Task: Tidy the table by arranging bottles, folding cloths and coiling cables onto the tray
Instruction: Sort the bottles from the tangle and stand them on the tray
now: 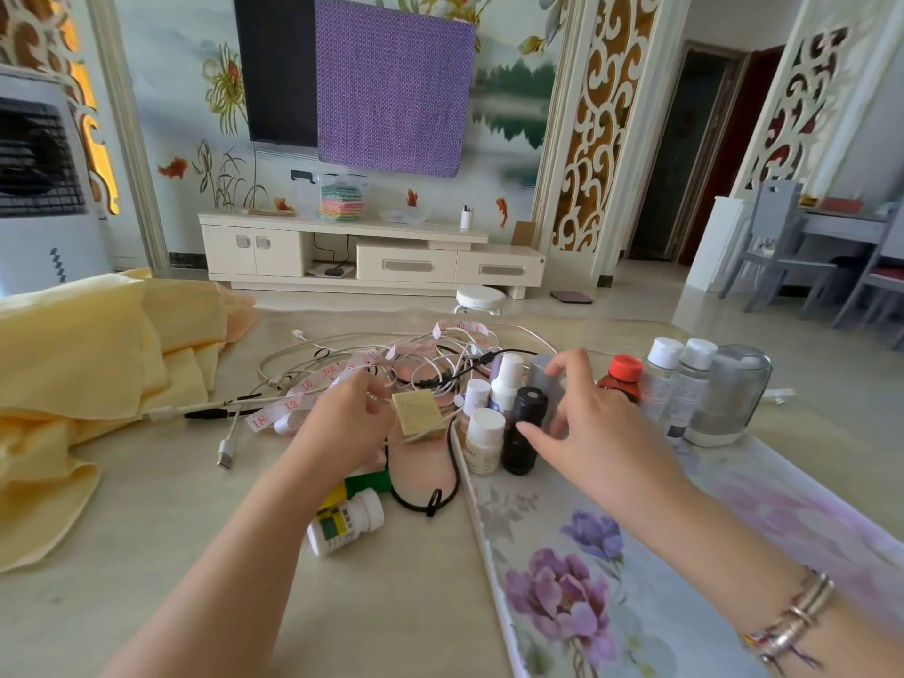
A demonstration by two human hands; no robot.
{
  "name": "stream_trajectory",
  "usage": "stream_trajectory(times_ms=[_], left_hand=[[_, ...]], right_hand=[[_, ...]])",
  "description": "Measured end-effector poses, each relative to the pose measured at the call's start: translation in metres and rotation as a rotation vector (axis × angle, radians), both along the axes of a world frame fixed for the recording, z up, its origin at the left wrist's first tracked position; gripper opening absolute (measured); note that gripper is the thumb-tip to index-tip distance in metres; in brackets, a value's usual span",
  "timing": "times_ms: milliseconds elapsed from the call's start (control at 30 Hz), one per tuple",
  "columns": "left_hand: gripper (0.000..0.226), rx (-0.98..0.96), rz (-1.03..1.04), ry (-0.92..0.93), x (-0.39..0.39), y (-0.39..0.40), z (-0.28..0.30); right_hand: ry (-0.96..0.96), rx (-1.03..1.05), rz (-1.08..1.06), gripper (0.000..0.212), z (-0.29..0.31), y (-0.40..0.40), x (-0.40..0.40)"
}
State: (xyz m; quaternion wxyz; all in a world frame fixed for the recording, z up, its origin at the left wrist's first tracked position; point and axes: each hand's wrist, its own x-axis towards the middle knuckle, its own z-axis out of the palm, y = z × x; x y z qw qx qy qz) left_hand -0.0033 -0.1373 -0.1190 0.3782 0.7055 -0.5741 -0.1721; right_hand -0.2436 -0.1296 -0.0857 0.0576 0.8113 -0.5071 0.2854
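Currently, per item:
right hand (594,423): over the far left corner of the tray, fingers spread and curled around a grey bottle (544,379); thumb tip sits by the black bottle (522,430). Whether the grip on the grey one is firm — cannot tell.
left hand (342,423): on the cable pile, fingers curled down into it; what they pinch, if anything, is hidden.
tray (494,555): floral, right half of the table, near part bare.
bottles on tray: black bottle, white-capped bottle (484,445) beside it, small white ones behind; red-capped bottle (622,379), two clear bottles (672,384) and a glass jar (729,396) further right.
off tray: white pill bottle (345,523) lying on its side near the left forearm, black looped cable (440,482) just beside the tray edge.
cables (372,357): white and black, tangled with a pink measuring tape (303,393), uncoiled, left of the tray.
yellow cloth (83,384): crumpled, unfolded, far left of table.
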Motion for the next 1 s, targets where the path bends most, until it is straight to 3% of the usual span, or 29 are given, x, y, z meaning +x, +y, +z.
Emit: stream_trajectory(times_ms=[167, 333, 467, 667, 800, 933, 1000], left_hand=[[0.011, -0.011, 0.048, 0.015, 0.021, 0.003, 0.013], [0.011, 0.012, 0.126, 0.12, 0.052, 0.01, 0.018], [0.016, 0.013, 0.163, 0.182, 0.067, 0.013, 0.019], [0.017, 0.009, 0.174, 0.234, 0.075, 0.014, 0.019], [0.018, 0.017, 0.158, 0.221, 0.073, 0.012, 0.016], [0.018, 0.023, 0.164, 0.177, 0.07, 0.011, 0.016], [0.019, 0.01, 0.152, 0.128, 0.064, 0.009, 0.016]], right_hand=[[-0.076, -0.129, 0.175, 0.028, 0.005, 0.015, 0.012], [-0.006, 0.137, 0.437, 0.013, 0.005, 0.034, 0.051], [0.178, 0.333, 0.633, 0.034, -0.001, 0.04, 0.088], [0.311, 0.268, 0.601, 0.047, -0.015, 0.033, 0.117], [0.371, 0.278, 0.599, 0.04, -0.019, 0.03, 0.115], [0.377, 0.261, 0.6, 0.04, -0.021, 0.026, 0.109], [0.285, 0.253, 0.594, 0.037, -0.014, 0.025, 0.103]])
